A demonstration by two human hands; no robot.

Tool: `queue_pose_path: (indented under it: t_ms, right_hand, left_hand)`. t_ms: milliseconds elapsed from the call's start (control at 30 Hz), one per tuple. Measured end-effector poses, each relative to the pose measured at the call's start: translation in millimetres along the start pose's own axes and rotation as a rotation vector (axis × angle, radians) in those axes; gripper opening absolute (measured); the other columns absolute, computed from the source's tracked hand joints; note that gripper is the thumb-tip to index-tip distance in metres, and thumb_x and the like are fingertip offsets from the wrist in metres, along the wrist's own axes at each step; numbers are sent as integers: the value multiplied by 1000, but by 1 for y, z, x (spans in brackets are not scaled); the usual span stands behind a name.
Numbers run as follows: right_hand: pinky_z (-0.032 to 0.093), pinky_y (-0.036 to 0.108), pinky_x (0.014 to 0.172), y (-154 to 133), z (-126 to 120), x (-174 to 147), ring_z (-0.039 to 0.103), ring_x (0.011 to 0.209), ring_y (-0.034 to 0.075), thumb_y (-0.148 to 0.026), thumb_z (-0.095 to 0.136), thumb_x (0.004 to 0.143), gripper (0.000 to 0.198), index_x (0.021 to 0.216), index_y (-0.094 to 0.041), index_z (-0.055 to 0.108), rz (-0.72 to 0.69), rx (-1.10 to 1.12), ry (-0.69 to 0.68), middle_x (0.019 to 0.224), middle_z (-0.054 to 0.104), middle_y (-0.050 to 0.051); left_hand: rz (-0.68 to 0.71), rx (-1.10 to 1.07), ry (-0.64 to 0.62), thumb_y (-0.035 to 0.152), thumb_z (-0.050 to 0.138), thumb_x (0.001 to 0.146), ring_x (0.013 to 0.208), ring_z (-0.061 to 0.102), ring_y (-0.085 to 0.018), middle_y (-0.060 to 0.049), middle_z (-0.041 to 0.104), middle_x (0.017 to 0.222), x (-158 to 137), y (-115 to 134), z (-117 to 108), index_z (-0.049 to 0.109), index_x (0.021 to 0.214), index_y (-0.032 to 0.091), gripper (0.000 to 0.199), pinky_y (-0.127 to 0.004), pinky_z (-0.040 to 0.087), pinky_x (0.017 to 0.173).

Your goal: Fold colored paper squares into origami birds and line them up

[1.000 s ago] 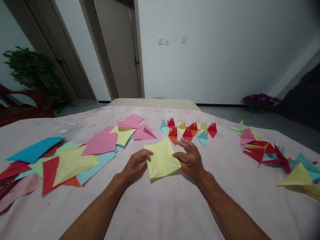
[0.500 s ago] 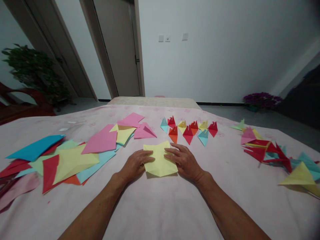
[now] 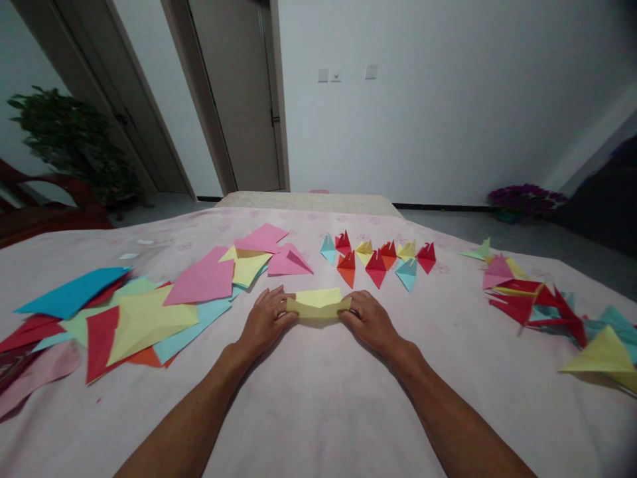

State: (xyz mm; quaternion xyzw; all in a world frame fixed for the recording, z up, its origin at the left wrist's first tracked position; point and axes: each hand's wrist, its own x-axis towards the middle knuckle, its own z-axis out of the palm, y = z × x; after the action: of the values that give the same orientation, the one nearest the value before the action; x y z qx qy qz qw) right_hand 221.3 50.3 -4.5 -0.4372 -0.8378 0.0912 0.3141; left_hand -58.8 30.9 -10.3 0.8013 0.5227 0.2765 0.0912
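A yellow sheet of paper [image 3: 318,305] is between my hands at the middle of the table, its near part raised and bent over toward the far edge. My left hand [image 3: 271,315] pinches its left end between thumb and fingers. At the right end, my right hand [image 3: 365,318] grips the paper the same way. Just beyond are several small folded paper cranes [image 3: 375,265] in red, orange, yellow and light blue, set in rows.
Loose coloured sheets [image 3: 149,318] overlap on the left, with pink paper [image 3: 202,275] nearer the middle. More folded paper pieces [image 3: 537,305] are heaped at the right. A pale pink cloth [image 3: 318,411] covers the table.
The yellow paper lay nearly flat under my spread fingers. Now its near edge is lifted and folded away from me, with both hands gripping its ends.
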Motion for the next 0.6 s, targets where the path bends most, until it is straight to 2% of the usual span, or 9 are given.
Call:
queue_pose_path:
  t_ms: [100,233,400,600]
  right_hand:
    - [43,31,74,-1,5,4,54,82,19,-29,60,88,20,70,-20,59,97,-94,15,79,62,3]
    - [40,31,72,-1,10,6,52,79,19,-32,61,88,25,67,-21,56,142,-195,59,78,59,3]
    - [38,33,69,-5,14,9,51,78,20,-34,64,86,28,63,-22,55,167,-277,111,76,59,4]
    - [37,34,69,-6,17,12,49,78,21,-34,65,85,28,61,-22,56,173,-357,137,75,58,5]
  left_hand:
    - [-61,-7,9,30,57,90,126,52,-27,-4,69,115,2,1,2,72,90,24,16,-54,30,112]
    - [-146,27,88,28,57,87,110,59,-23,-4,68,101,3,3,3,60,68,21,20,-43,41,103]
    - [-160,141,124,24,58,81,92,60,-24,-5,65,92,3,10,3,54,65,21,17,-43,44,95]
    - [-164,239,145,20,56,80,87,59,-24,-6,63,86,2,16,6,55,66,21,14,-47,40,99]
